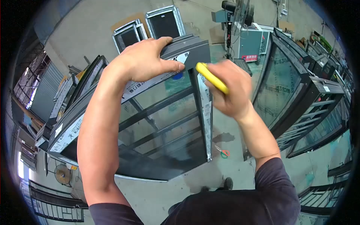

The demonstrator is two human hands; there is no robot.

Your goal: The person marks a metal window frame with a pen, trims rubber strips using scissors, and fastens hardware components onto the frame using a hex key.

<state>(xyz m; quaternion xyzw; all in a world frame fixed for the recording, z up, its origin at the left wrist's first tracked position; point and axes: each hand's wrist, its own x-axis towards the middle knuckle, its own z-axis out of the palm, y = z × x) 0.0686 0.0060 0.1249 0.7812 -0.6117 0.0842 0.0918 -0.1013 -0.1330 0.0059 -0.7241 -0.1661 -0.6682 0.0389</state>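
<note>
A dark grey window frame [202,52] with glass and inner bars stands tilted in front of me, with printed protective film along its edges. My left hand [144,58] lies over its top edge near the corner, fingers behind and thumb on the front face, gripping it. In my right hand [232,86], closed and slightly blurred, is a yellow hand tool [212,78] with a rounded end. Its kind I cannot make out. The tool is close to the frame's upper right corner; whether it touches, I cannot tell. A strip of white film [183,57] shows beside my left thumb.
Scissors with red and green handles [224,153] lie on the floor right of the frame. More framed glass units [279,75] stand at the right. Smaller frames [164,24] lean at the back wall, near a standing fan [245,13] and a green cabinet [249,43].
</note>
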